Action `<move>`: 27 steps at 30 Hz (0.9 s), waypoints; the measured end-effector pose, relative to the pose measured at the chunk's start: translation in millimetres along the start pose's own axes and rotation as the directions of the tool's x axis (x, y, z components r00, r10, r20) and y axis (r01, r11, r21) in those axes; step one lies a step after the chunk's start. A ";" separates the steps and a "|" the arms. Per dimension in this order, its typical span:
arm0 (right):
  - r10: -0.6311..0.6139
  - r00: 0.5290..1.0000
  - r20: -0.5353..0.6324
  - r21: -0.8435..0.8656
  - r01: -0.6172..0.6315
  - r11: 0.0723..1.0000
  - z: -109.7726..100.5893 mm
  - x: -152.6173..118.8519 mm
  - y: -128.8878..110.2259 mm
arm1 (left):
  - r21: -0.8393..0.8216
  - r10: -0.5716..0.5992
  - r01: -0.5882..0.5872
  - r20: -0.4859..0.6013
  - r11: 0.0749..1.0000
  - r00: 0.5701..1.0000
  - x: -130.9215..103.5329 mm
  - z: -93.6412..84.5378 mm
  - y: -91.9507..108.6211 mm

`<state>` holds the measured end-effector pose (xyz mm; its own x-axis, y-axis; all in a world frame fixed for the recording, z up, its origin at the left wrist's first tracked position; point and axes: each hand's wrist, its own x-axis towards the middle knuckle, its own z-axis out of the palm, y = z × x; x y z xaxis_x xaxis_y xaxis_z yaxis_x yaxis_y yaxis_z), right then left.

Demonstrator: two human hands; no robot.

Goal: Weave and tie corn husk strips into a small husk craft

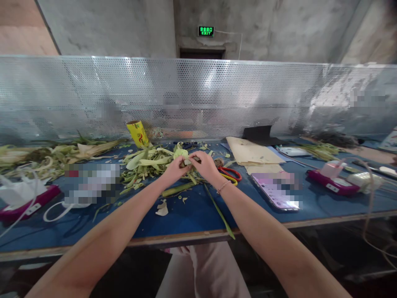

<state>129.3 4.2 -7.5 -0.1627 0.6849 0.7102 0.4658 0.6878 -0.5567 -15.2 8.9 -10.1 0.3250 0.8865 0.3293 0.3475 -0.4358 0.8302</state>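
Both hands meet over the table, fingertips pinched together around a small pale-green plant piece whose exact shape is mostly covered by the fingers. My left hand grips it from the left; my right hand, with a thin bracelet at the wrist, from the right. Just left and behind lies a heap of green leaves and stalks. Close to my right hand are scissors with red and yellow handles. A long green stalk reaches toward the table's front edge.
A yellow can-like tube leans near the perforated metal screen. Brown paper and a lit phone lie at right. Purple power strips with cables sit on both sides. Dried husks cover the left back of the blue table.
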 end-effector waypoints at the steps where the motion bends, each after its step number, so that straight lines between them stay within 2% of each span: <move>1: -0.029 1.000 -0.008 -0.021 0.029 0.999 -0.3 0.4 1.0 | -0.015 -0.003 0.003 0.000 1.000 1.000 -0.2 0.2 0.1; 8: -0.158 0.985 0.072 -0.074 0.164 0.984 0.0 -0.1 3.6 | -0.021 0.024 -0.024 -0.002 0.999 1.000 0.8 0.4 0.2; 17: -0.164 0.984 0.073 -0.167 0.175 0.970 -0.6 -1.5 0.9 | 0.051 0.033 -0.033 0.010 0.998 0.999 2.0 1.5 -1.4; 22: -0.201 0.968 0.147 -0.181 0.226 0.957 -1.3 -1.9 -2.4 | 0.055 0.021 -0.020 -0.017 0.998 1.000 0.6 2.0 3.2; 24: -0.206 0.967 0.149 -0.157 0.229 0.961 -0.8 -1.7 -2.8 | -0.001 0.002 -0.002 -0.014 1.000 1.000 -0.1 2.8 5.6; 27: -0.151 0.985 0.082 -0.123 0.160 0.979 -1.4 -1.0 -1.6 | -0.287 -0.107 0.101 -0.005 0.953 0.994 -1.0 4.5 9.8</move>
<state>129.9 2.1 -6.7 -0.3016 0.5905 0.7486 0.5370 0.7540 -0.3784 -8.1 3.1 -4.3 0.2818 0.9287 0.2412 0.1117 -0.2814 0.9531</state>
